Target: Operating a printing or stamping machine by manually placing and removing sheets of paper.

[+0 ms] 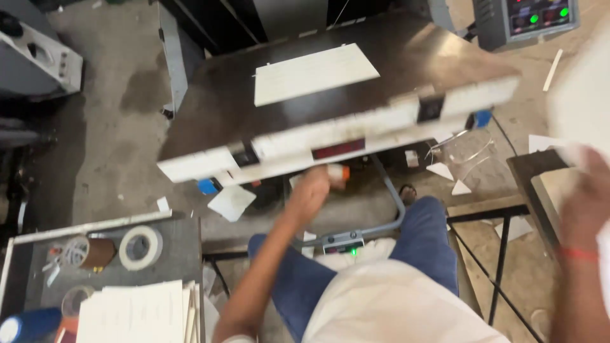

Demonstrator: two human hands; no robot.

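Below, left hand (311, 189) outstretched under machine table (210, 108), right hand (584, 197) raised, blurred

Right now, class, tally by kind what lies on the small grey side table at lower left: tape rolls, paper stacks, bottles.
Tape rolls: 3, white, brown, a clear one part hidden by paper
Paper stacks: 1
Blue bottles: 1
Total: 5
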